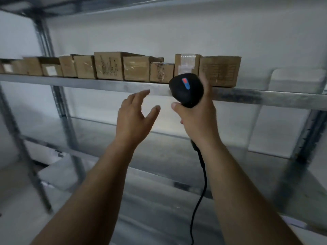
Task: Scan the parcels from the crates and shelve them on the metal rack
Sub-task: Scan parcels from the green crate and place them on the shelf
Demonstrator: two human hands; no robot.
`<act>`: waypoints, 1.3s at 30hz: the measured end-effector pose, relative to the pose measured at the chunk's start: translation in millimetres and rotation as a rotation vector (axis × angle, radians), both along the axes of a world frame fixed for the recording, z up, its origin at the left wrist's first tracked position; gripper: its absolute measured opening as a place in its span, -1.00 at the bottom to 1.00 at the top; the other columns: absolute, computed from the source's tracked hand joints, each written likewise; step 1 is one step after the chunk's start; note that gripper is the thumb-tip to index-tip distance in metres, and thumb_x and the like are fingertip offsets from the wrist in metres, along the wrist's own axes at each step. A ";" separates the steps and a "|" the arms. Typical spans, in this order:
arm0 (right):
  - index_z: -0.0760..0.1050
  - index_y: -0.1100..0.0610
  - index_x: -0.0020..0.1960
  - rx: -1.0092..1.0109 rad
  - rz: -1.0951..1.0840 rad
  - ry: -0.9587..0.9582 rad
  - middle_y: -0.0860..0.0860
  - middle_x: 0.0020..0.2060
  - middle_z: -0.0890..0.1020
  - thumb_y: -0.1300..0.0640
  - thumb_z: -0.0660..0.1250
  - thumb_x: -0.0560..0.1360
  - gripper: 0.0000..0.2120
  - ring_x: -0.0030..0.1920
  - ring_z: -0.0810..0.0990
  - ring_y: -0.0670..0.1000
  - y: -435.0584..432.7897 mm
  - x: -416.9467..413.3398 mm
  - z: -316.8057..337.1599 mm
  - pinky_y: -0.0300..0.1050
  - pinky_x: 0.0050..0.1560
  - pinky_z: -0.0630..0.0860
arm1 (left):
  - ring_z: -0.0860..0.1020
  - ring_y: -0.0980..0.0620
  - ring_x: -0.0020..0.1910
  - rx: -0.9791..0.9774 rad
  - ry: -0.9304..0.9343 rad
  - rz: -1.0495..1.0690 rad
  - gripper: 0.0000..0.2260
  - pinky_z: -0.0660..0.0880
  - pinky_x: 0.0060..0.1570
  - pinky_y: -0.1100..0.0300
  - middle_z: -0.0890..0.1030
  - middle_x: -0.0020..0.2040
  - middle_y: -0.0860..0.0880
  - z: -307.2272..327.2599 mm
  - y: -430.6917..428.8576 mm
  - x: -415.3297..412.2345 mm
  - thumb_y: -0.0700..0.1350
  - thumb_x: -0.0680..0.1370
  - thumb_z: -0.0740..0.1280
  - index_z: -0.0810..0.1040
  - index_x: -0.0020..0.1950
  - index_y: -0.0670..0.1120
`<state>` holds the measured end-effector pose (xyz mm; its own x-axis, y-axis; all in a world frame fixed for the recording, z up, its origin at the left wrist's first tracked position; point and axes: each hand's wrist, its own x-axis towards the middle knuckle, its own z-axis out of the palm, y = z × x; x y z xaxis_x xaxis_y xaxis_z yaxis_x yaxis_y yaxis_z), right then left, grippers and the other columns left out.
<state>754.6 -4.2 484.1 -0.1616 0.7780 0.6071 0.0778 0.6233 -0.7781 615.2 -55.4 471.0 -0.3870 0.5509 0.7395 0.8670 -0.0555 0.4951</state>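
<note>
Several brown cardboard parcels (109, 68) stand in a row on an upper shelf of the metal rack (88, 83). The rightmost parcel (221, 70) sits just behind my right hand. My right hand (198, 119) grips a black barcode scanner (185, 89) with a blue and red mark on top; its head is raised in front of the shelf edge. The scanner's black cable (200, 191) hangs down past my forearm. My left hand (136, 115) is empty, fingers spread, held in the air just below the shelf edge and left of the scanner.
Grey rack uprights stand at the left (62, 112) and right (307, 135). Lower shelves (159, 156) look blurred, with white shapes at the lower left (58, 174). A white wall is behind the rack. The shelf right of the last parcel shows bare metal (283, 98).
</note>
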 end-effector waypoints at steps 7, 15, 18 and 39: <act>0.01 -0.20 0.56 -0.092 0.272 -0.082 -0.12 0.36 0.38 0.15 0.51 0.44 -0.09 0.31 0.49 0.02 -20.3 -38.3 -44.1 0.14 0.13 0.60 | 0.39 -0.05 0.33 -0.011 -0.134 0.106 -0.53 0.36 0.29 0.00 0.44 0.36 -0.09 -50.1 -44.6 -32.0 0.02 0.54 0.34 0.38 0.42 -0.06; 0.08 -0.20 0.55 -0.149 0.431 -0.064 -0.35 0.10 0.45 0.15 0.51 0.43 -0.12 0.01 0.53 -0.04 -38.7 -96.5 -80.7 0.16 0.12 0.59 | 0.35 0.00 0.35 -0.084 -0.179 0.210 -0.53 0.25 0.25 0.22 0.42 0.36 -0.06 -77.6 -77.2 -81.2 0.02 0.54 0.34 0.37 0.42 -0.07; 0.09 -0.20 0.55 -0.145 0.463 -0.070 -0.31 0.13 0.44 0.17 0.52 0.42 -0.12 0.05 0.56 0.00 -49.9 -127.0 -85.5 0.18 0.13 0.59 | 0.38 -0.03 0.33 -0.094 -0.191 0.236 -0.52 0.32 0.30 0.13 0.43 0.36 -0.08 -84.3 -94.3 -111.1 0.05 0.53 0.35 0.39 0.41 -0.07; 0.15 -0.05 0.55 -0.106 0.818 -0.077 -0.10 0.26 0.50 0.30 0.53 0.39 -0.12 0.19 0.50 -0.23 -221.9 -509.0 -104.5 -0.49 0.12 0.43 | 0.24 0.04 0.44 -0.132 -0.277 0.578 -0.43 0.23 0.40 0.00 0.33 0.45 0.01 -110.6 -305.1 -450.5 0.08 0.53 0.32 0.22 0.50 0.06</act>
<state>245.7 -226.1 379.6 -0.7400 0.4487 0.5011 -0.3129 0.4299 -0.8469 164.7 -360.5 360.4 -0.8144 0.2763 0.5103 0.5783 0.4580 0.6751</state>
